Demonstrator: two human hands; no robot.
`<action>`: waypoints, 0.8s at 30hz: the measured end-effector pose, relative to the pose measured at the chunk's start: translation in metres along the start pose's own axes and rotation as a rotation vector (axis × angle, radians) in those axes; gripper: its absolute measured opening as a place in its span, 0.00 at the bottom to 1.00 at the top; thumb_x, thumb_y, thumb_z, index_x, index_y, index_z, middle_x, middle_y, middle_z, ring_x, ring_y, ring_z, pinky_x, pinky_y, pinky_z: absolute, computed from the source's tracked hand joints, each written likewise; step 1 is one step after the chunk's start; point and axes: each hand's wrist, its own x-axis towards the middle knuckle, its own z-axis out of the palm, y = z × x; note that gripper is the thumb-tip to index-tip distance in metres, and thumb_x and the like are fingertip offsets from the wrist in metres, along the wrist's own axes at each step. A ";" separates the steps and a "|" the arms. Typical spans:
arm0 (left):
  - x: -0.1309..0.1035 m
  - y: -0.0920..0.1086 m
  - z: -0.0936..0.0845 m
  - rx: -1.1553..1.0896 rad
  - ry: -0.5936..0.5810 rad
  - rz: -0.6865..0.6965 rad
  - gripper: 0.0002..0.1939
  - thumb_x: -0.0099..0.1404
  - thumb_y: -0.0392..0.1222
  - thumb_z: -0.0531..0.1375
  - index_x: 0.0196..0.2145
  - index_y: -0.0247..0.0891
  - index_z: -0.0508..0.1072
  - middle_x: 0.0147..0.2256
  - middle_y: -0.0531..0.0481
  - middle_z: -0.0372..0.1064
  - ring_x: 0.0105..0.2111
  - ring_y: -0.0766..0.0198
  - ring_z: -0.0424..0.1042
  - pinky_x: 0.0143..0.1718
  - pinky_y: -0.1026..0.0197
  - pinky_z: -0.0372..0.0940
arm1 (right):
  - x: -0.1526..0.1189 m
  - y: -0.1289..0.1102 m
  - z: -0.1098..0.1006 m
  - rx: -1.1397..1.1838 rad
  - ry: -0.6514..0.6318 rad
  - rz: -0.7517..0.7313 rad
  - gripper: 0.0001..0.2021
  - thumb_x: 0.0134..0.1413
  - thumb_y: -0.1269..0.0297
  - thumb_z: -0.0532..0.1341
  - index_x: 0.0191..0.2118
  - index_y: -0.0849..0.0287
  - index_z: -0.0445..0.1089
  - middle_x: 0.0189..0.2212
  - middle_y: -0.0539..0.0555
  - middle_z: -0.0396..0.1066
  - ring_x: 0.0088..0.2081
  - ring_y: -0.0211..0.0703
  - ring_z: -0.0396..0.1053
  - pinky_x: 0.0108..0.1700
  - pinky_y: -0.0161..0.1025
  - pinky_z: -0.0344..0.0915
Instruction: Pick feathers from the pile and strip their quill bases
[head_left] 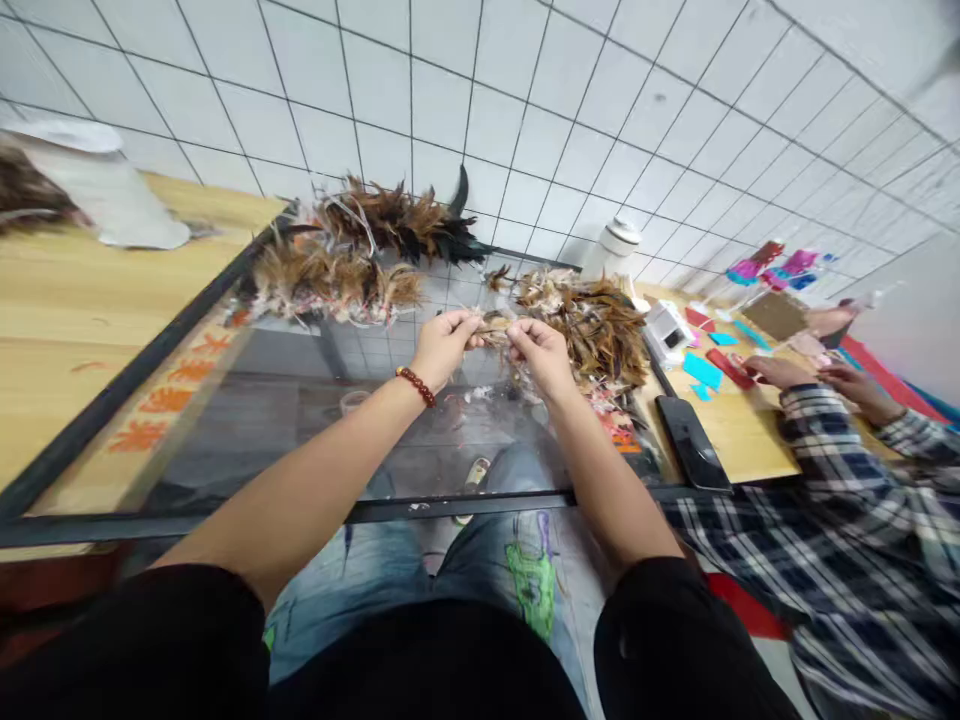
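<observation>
Between my two hands, above a glass tabletop (255, 400), is a small brown feather (493, 330). My left hand (444, 345), with a beaded bracelet (416, 386) at the wrist, pinches its left end. At the other end my right hand (541, 352) has thumb and forefinger closed on it. A pile of brown feathers (607, 325) lies just right of my right hand. Beyond my left hand are tan feather bunches (337, 280) with pale ends, and darker brown and black feathers (405, 220) behind them.
A black phone (691, 443) lies by the right edge of the glass. Behind it are a white device (666, 332) and a white lidded container (615, 248). To the right, a person in a plaid sleeve (832, 435) works among blue pieces (703, 370). A white bag (112, 190) stands left.
</observation>
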 end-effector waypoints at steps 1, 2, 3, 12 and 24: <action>0.001 0.001 -0.001 -0.016 0.050 -0.006 0.08 0.56 0.40 0.63 0.22 0.34 0.74 0.18 0.53 0.66 0.22 0.69 0.67 0.25 0.68 0.60 | -0.001 -0.002 -0.001 -0.027 -0.021 -0.030 0.14 0.47 0.52 0.62 0.27 0.58 0.63 0.19 0.45 0.61 0.21 0.32 0.56 0.26 0.33 0.54; 0.001 0.003 -0.002 -0.030 0.084 -0.014 0.08 0.55 0.41 0.64 0.22 0.33 0.73 0.20 0.52 0.68 0.23 0.69 0.68 0.26 0.68 0.61 | -0.001 -0.004 -0.002 -0.060 -0.037 -0.061 0.14 0.48 0.52 0.62 0.26 0.57 0.63 0.19 0.44 0.60 0.21 0.32 0.56 0.27 0.33 0.54; 0.001 0.004 -0.003 -0.042 0.104 -0.026 0.09 0.54 0.41 0.65 0.22 0.33 0.73 0.21 0.51 0.70 0.23 0.69 0.68 0.27 0.67 0.62 | -0.002 -0.006 -0.003 -0.099 -0.049 -0.093 0.14 0.49 0.52 0.62 0.26 0.58 0.64 0.19 0.45 0.60 0.22 0.32 0.56 0.28 0.33 0.55; -0.004 0.009 -0.008 0.028 -0.247 -0.237 0.12 0.49 0.44 0.69 0.24 0.31 0.77 0.23 0.44 0.73 0.22 0.66 0.70 0.28 0.63 0.65 | -0.005 0.002 -0.003 -0.470 0.011 -0.309 0.08 0.54 0.60 0.57 0.29 0.58 0.68 0.26 0.49 0.67 0.30 0.37 0.62 0.34 0.34 0.60; -0.006 0.003 -0.005 -0.125 -0.304 -0.314 0.10 0.49 0.40 0.70 0.25 0.30 0.76 0.23 0.46 0.73 0.25 0.66 0.70 0.31 0.63 0.65 | -0.008 -0.005 -0.001 -0.466 -0.012 -0.373 0.08 0.54 0.61 0.59 0.29 0.57 0.72 0.29 0.51 0.73 0.33 0.40 0.68 0.40 0.38 0.65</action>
